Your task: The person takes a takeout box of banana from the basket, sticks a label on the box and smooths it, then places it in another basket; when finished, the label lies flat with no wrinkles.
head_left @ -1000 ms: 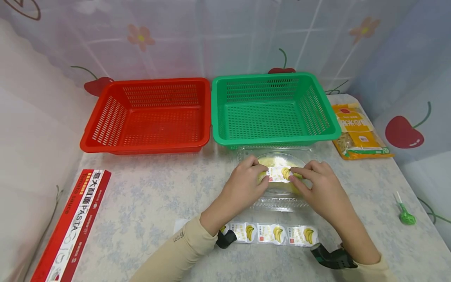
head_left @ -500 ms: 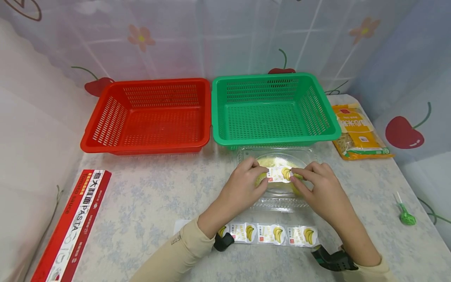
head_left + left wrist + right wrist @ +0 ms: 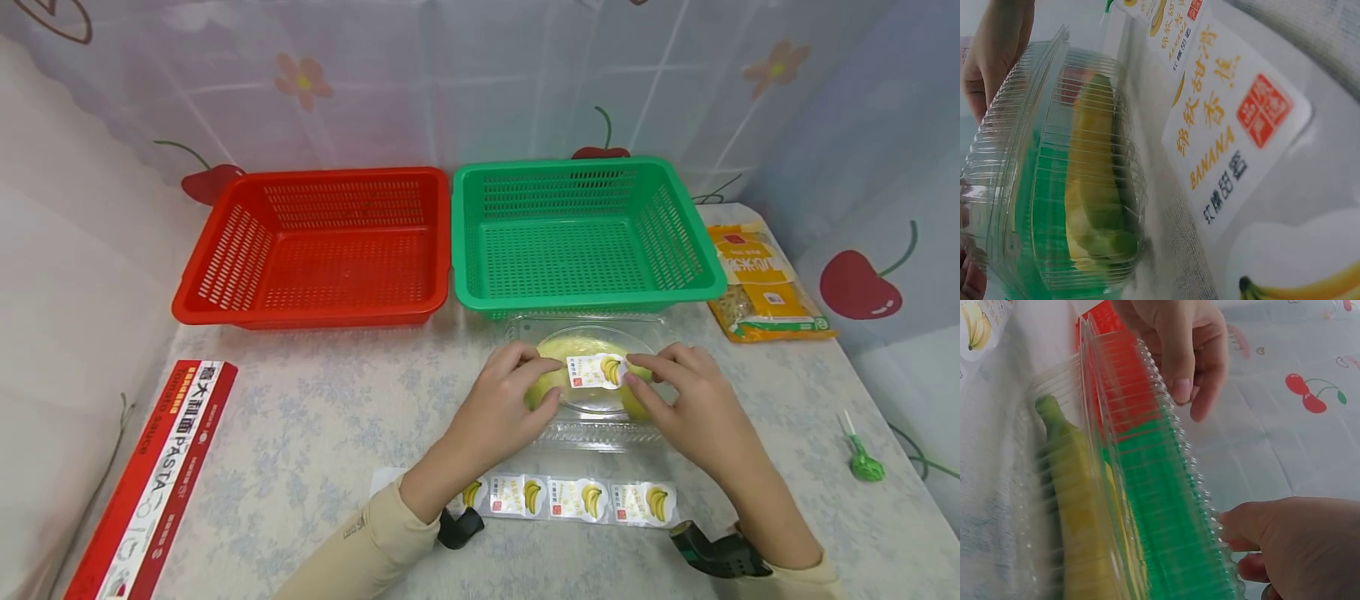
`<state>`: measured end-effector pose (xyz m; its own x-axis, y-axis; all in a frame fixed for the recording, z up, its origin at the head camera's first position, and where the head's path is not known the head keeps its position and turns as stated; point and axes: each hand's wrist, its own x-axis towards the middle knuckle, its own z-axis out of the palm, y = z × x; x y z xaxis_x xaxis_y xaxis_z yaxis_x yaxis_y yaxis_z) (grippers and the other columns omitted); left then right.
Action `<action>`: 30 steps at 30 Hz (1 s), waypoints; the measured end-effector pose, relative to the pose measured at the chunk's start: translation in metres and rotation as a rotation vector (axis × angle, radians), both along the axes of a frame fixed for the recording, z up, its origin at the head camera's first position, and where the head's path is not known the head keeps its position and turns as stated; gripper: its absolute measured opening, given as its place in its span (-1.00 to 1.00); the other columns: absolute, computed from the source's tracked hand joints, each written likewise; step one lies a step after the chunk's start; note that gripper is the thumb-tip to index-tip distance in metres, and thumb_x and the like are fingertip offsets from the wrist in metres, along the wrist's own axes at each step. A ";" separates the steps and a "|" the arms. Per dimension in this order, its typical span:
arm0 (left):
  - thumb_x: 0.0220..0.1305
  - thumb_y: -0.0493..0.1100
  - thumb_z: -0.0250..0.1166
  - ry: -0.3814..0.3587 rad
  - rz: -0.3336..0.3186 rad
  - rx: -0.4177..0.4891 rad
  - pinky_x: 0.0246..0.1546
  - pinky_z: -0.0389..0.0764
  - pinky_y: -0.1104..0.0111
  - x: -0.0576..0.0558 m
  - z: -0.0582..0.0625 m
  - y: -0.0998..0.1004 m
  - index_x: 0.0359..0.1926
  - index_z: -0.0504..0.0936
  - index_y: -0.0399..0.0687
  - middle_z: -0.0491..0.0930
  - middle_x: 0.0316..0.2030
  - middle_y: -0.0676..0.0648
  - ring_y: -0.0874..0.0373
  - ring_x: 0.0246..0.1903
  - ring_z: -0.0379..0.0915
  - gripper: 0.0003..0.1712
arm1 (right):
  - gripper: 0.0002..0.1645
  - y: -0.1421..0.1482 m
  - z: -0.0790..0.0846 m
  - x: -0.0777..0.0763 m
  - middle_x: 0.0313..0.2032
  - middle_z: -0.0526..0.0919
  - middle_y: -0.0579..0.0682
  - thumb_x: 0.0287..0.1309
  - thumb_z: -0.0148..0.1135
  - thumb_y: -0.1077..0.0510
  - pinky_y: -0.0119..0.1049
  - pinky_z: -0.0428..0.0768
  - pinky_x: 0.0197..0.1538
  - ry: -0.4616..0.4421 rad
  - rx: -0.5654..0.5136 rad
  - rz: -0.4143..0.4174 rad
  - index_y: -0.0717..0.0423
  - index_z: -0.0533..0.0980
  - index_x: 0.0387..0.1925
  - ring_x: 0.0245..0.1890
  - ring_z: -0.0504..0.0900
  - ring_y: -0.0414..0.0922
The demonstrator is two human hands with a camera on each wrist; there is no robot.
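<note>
A clear plastic clamshell box (image 3: pixel 588 437) with bananas (image 3: pixel 1094 162) inside lies in front of the green basket. On its lid is a white banana sticker (image 3: pixel 596 371), lying flat in the head view. My left hand (image 3: pixel 510 396) hovers at the sticker's left side, thumb and fingers spread and off it. At the right edge, the index finger and thumb of my right hand (image 3: pixel 697 408) rest right by the sticker, a gap between their tips. Nearer me, a strip of banana stickers (image 3: pixel 581 498) lies under my wrists.
Behind the box stand a red basket (image 3: pixel 311 321) and a green basket (image 3: pixel 588 300). A red pasta box (image 3: pixel 161 467) lies at left. An orange food packet (image 3: pixel 768 287) and a green-wrapped lollipop (image 3: pixel 866 462) lie at right.
My left fingers have let go of the sticker's left end and drawn back left. My right fingers have slid slightly right, so more of the sticker shows.
</note>
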<state>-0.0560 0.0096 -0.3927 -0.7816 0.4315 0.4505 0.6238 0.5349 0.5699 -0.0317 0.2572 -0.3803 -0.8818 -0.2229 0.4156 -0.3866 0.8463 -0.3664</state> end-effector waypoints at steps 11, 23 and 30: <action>0.25 0.02 0.29 -0.174 0.198 0.007 -0.15 0.40 0.29 0.015 -0.002 -0.022 0.18 0.57 0.00 0.46 -0.11 -0.01 0.08 -0.08 0.22 -0.51 | -0.53 0.041 0.028 -0.028 -0.29 0.46 -0.01 0.21 0.36 0.12 -0.41 0.22 -0.36 -0.094 -0.042 -0.113 0.06 0.57 0.16 -0.35 0.24 -0.24; 0.31 0.43 0.04 -0.498 0.179 -0.231 -0.51 0.32 0.33 0.020 -0.010 -0.026 0.50 -0.04 0.69 0.52 -0.39 0.01 0.13 -0.31 0.29 -0.20 | -0.14 0.088 0.028 -0.095 0.26 0.16 0.37 0.37 0.09 -0.19 -0.19 0.33 -0.37 -0.379 -0.115 -0.196 -0.08 0.05 0.56 -0.25 0.32 0.06; 0.35 0.48 -0.08 -0.694 0.085 -0.183 -0.63 0.38 0.26 0.018 -0.013 -0.024 0.42 -0.32 0.90 0.42 -0.67 0.04 0.16 -0.62 0.41 -0.22 | 0.01 0.093 0.009 -0.118 0.22 -0.06 0.33 0.34 -0.03 -0.38 0.04 0.31 -0.20 -0.510 -0.145 -0.237 -0.33 -0.31 0.58 0.01 0.22 0.32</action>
